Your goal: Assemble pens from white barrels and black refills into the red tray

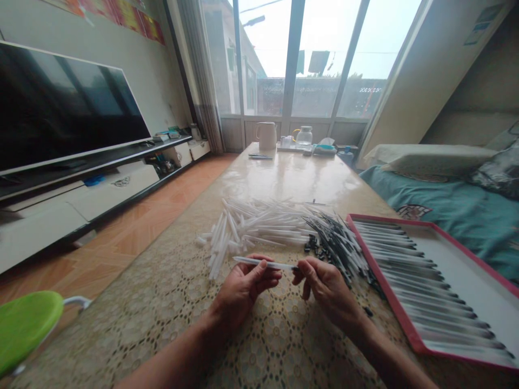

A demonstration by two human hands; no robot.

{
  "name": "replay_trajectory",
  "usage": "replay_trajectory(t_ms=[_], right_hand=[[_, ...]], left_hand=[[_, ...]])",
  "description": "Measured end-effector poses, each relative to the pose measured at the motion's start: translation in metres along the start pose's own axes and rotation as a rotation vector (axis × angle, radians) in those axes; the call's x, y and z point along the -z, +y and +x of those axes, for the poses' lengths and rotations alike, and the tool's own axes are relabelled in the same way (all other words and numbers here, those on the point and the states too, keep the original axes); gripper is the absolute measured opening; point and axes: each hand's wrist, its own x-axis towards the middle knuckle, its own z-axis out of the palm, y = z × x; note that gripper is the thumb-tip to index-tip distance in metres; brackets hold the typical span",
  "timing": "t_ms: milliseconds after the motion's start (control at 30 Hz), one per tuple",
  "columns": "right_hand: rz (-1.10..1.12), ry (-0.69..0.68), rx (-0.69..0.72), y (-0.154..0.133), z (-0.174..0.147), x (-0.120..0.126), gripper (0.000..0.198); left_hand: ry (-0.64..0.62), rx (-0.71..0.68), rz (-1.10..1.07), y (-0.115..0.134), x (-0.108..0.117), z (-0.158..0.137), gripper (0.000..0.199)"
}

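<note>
A white pen (279, 265) lies level between my hands, its pointed end to the left. My left hand (251, 278) grips its barrel between thumb and fingers. My right hand (318, 275) pinches the pen's dark right end; the fingertips partly hide that end. Just beyond my hands is a heap of translucent white pen barrels (263, 224). To its right lies a pile of dark-tipped refills (338, 243), with small black pieces (312, 244) beside it. A red-rimmed box (389, 302) on the right holds a row of pens with black ends (430, 286).
A patterned cover lies on the long table (170, 308). At its far end stand a beige jug (266, 135), a glass pitcher (304, 136) and a tissue pack (325, 146). A green stool (30, 327) is at left, a teal-covered sofa (385, 186) at right.
</note>
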Motion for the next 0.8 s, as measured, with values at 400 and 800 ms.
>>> replay_trajectory(t_ms=[400, 800], right_hand=[[-0.046, -0.083, 0.009, 0.0012, -0.0012, 0.0008, 0.043], [-0.053, -0.116, -0.01, -0.0001, -0.0022, 0.001, 0.039]], left_hand=[[-0.021, 0.005, 0.018, -0.0008, 0.0003, 0.0001, 0.022], [-0.019, -0.002, 0.02, -0.0011, 0.0008, 0.0015, 0.022]])
